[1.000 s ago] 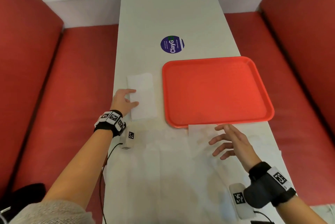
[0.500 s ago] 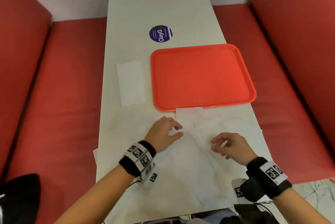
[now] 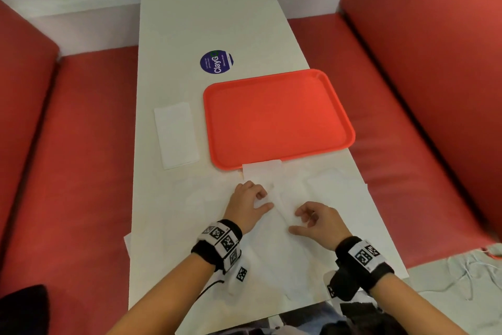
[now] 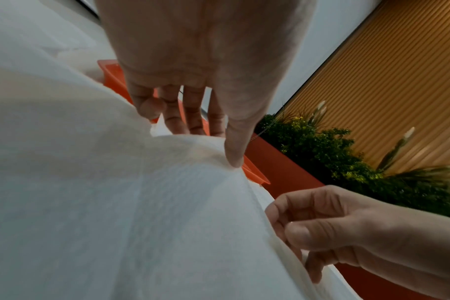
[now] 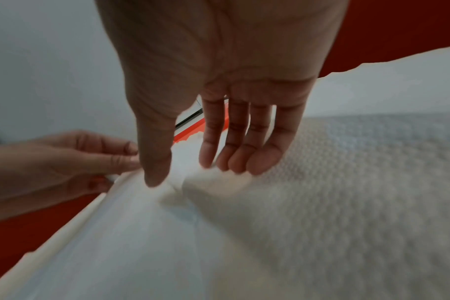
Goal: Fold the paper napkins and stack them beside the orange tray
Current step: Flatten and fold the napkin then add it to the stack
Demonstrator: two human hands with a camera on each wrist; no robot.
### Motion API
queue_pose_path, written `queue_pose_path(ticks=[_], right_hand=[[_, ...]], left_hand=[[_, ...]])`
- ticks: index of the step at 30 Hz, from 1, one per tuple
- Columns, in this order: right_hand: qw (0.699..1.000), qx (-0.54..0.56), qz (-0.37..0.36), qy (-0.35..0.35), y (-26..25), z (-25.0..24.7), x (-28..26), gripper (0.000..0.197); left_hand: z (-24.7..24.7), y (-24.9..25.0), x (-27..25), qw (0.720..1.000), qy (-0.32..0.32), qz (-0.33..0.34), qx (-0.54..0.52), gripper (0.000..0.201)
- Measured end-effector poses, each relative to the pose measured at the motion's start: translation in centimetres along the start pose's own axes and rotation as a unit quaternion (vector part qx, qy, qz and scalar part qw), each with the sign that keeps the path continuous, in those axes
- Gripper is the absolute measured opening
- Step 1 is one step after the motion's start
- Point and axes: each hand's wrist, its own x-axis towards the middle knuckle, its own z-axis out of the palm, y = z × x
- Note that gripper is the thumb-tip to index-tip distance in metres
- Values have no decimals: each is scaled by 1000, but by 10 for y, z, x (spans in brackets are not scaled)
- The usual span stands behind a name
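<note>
An orange tray [image 3: 277, 120] lies on the white table [image 3: 206, 14]. One folded white napkin [image 3: 176, 135] sits just left of it. Several unfolded napkins cover the near table. The top napkin [image 3: 262, 171] laps over the tray's near rim. My left hand [image 3: 258, 200] and right hand [image 3: 301, 222] sit close together on it, a raised ridge of paper between them. In the left wrist view my left hand [image 4: 208, 142] pinches the napkin [image 4: 116, 203] between thumb and fingers. In the right wrist view my right hand [image 5: 183, 174] pinches a crease of the napkin [image 5: 283, 223].
Red bench seats [image 3: 89, 171] flank the narrow table on both sides. A round blue sticker [image 3: 216, 61] is stuck to the table beyond the tray. A napkin corner [image 3: 127, 242] hangs over the table's left edge. White cables [image 3: 461, 275] lie at the lower right.
My left hand left the folded napkin beside the tray and came to the near middle. My right hand drew in, and both now pinch the top loose napkin.
</note>
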Motion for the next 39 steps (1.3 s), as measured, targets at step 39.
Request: queue_pose_path(ticks=[39], right_hand=[[956, 242, -121, 109, -96, -87, -45, 23]], left_hand=[[-70, 74, -39, 829, -72, -86, -548, 73]])
